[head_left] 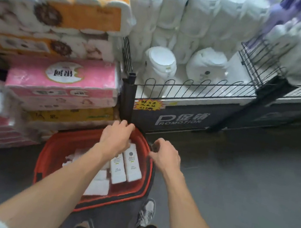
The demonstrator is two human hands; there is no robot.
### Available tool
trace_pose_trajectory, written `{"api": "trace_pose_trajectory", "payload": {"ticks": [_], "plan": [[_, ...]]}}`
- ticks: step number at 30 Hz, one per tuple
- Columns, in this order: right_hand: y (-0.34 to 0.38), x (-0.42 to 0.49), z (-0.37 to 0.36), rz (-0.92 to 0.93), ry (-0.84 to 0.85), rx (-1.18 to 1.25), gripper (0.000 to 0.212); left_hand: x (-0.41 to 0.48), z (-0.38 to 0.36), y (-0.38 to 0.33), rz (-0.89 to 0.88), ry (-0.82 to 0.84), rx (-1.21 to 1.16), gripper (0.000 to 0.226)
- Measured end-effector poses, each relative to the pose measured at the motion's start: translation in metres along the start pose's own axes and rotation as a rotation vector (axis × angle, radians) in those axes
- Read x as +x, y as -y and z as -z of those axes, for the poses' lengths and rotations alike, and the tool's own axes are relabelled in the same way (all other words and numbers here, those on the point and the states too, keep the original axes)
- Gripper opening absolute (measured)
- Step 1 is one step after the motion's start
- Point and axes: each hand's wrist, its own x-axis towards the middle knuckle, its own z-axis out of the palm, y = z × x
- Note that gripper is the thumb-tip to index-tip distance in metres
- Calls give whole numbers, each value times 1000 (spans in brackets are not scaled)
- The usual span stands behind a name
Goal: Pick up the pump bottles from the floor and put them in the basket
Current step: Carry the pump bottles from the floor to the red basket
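Both forearms fill the bottom of the frame as I reach down over the red basket [56, 149], which sits on the floor at lower centre. Two white pump bottles [126, 164] lie side by side inside it, toward its right wall, with more white packs blurred beneath my left arm. My left hand [115, 138] hangs over the basket's far end, right above the bottles' tops, fingers curled downward and loosely together; I cannot tell whether they touch anything. My right hand [165, 154] hovers just outside the right rim, fingers half curled and parted, holding nothing that I can see. No bottle shows on the grey floor [234, 177] in this view. To finish this placement well, I judge I should let the bottles lie flat, parallel to the wall, pump heads facing one way, then lift both hands straight up clear of the rim. Tissue packs [62, 79] stack at left; a promotion shelf [183, 117] stands behind.
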Motion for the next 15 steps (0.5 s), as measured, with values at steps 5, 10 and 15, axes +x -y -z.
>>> {"api": "trace_pose_trajectory", "payload": {"ticks": [5, 10, 15], "plan": [[1, -65, 75, -9, -69, -81, 39, -38, 74, -46, -161, -40, 18, 54], [-18, -119, 128, -98, -129, -98, 36, -62, 126, -86, -309, -37, 56, 51], [-56, -161, 173, -198, -182, -79, 38, -73, 160, -143, -475, -65, 73, 44]]}}
